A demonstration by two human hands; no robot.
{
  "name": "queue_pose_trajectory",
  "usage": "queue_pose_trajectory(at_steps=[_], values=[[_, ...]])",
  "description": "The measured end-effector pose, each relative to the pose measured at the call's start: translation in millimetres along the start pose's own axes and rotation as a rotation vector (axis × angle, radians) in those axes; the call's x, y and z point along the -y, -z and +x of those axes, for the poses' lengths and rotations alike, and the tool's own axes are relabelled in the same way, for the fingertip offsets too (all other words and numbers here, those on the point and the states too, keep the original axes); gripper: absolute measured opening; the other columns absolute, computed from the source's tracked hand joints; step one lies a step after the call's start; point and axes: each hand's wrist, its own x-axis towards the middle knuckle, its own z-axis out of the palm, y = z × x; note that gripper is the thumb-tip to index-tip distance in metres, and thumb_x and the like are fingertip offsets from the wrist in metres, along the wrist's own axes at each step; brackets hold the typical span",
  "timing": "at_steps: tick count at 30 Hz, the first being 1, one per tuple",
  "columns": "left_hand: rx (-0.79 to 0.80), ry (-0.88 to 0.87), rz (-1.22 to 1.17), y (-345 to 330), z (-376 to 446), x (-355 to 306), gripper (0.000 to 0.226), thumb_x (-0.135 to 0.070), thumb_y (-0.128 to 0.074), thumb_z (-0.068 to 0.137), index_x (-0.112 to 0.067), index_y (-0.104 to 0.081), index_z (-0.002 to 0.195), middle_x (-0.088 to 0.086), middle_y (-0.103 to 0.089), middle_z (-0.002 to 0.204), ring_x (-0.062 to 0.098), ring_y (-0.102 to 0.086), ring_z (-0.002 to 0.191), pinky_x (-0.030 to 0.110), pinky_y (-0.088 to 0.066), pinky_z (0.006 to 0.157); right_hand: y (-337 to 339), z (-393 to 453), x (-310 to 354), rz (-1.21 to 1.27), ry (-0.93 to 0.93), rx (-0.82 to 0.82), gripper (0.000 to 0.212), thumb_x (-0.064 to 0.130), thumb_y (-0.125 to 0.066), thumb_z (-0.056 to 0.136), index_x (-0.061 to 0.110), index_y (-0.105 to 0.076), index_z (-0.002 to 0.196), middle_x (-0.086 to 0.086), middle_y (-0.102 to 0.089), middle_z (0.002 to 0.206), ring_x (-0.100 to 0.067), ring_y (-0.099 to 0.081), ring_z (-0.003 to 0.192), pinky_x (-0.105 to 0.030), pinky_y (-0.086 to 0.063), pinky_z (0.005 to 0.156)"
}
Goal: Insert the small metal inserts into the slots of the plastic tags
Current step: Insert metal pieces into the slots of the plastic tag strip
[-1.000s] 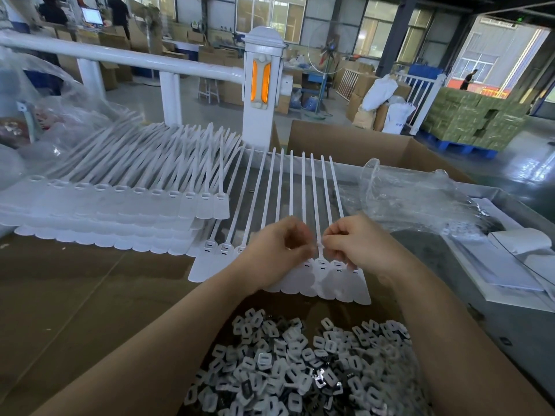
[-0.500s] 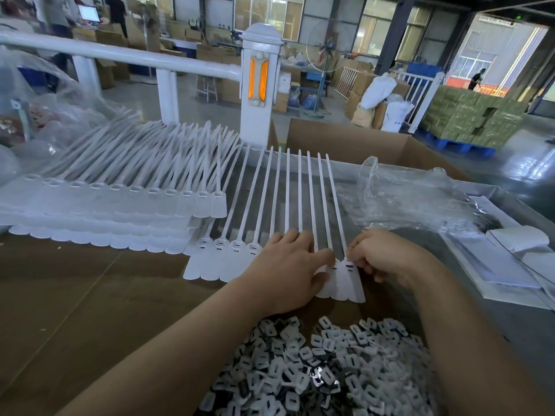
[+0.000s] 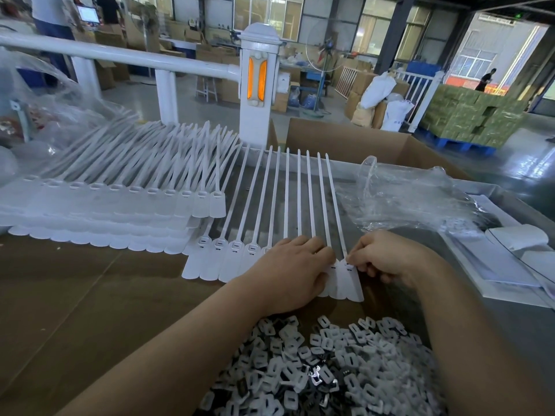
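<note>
A row of white plastic tags [image 3: 228,259] with long thin tails lies side by side in front of me. My left hand [image 3: 294,271] rests flat on the heads of the middle tags, fingers straight. My right hand [image 3: 387,256] has its fingers curled, and its fingertips pinch the head of the rightmost tag [image 3: 348,280] right at its slot. Whether an insert sits under those fingertips is hidden. A heap of small metal inserts [image 3: 315,370] in white and dark pieces lies close to me, between my forearms.
A large stack of more white tags [image 3: 120,205] fans out at the left. Crumpled clear plastic [image 3: 405,199] and white sheets [image 3: 504,265] lie at the right. An open cardboard box [image 3: 360,139] and a white railing post [image 3: 258,85] stand behind the table.
Both hands were pinching a tag in the middle of the row. The left hand has flattened onto the tags, and the right hand has shifted right to the last tag's slot.
</note>
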Motion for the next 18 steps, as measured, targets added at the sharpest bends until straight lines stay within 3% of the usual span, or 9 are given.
queue_pose_trajectory(at_steps=[18], values=[[0.051, 0.037, 0.077, 1.0, 7.1, -12.7, 0.052, -0.030, -0.037, 0.099, -0.039, -0.032, 0.150, 0.001, -0.045, 0.125, 0.021, -0.042, 0.113, 0.037, -0.035, 0.099, -2.9, 6.6, -2.6, 0.105, -0.044, -0.036, 0.006, 0.014, -0.060, 0.093, 0.013, -0.065, 0.096, 0.002, -0.062, 0.055, -0.008, -0.052, 0.046, -0.018, -0.041, 0.039]])
